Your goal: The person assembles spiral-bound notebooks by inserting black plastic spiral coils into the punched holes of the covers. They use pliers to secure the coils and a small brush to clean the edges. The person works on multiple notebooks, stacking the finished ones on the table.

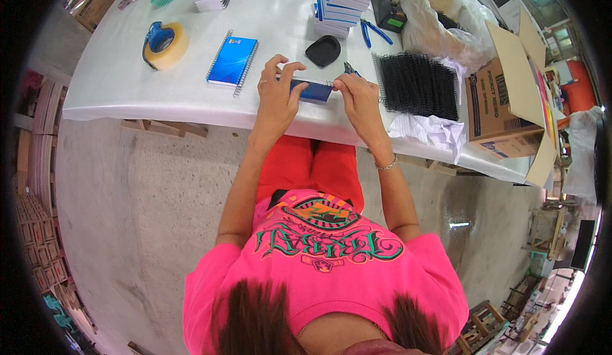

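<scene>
A small blue spiral notebook [315, 92] is tilted up near the table's front edge. My left hand [278, 94] grips its left end, thumb on the cover and the other fingers bent above. At the notebook's right end, my right hand [358, 95] is closed, its thumb and forefinger pinched at the end of the coil. A pair of small pliers [350, 69] pokes out of the right hand, mostly hidden by the fingers. Left of my hands lies another blue spiral notebook [233, 60], its coil wire extending past the edges. A black rounded pad [323, 51] lies just beyond my hands.
A bundle of black coils [417, 85] lies on white paper [428, 129] at right, beside an open carton [503, 103]. Farther back are blue-handled pliers [375, 32], notebook stacks [344, 1], a tape dispenser [387, 7] and a plastic bag [440, 17]. Tape rolls [173, 46] lie at left.
</scene>
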Available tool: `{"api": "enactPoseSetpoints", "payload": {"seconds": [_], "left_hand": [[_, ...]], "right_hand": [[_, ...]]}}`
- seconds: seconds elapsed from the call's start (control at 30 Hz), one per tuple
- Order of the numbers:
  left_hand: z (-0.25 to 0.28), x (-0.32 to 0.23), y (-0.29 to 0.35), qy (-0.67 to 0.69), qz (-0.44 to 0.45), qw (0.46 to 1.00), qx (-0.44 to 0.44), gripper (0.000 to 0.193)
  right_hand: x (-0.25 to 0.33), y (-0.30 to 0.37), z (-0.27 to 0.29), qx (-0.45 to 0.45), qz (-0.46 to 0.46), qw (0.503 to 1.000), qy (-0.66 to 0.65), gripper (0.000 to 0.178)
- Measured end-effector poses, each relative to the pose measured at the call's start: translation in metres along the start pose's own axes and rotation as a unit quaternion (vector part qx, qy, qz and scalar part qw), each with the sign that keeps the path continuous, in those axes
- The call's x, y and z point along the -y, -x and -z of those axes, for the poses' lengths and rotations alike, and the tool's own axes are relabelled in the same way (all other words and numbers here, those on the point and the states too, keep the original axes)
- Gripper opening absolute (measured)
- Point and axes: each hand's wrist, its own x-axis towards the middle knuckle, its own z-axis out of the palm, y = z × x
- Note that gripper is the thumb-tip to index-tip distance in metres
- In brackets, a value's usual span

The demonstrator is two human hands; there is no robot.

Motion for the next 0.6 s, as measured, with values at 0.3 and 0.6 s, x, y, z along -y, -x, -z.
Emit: {"api": "enactPoseSetpoints", "payload": {"seconds": [0.3, 0.6], "left_hand": [[-0.014, 0.016, 0.015, 0.052, 0.052, 0.994, -0.084, 0.034], [0.014, 0.029, 0.008, 0.102, 0.014, 0.995, 0.007, 0.041]], "right_hand": [[0.001, -0.007, -0.002, -0.001, 0.033, 0.999, 0.017, 0.017], [-0.076, -0.067, -0.04, 0.074, 0.011, 0.997, -0.036, 0.041]]}}
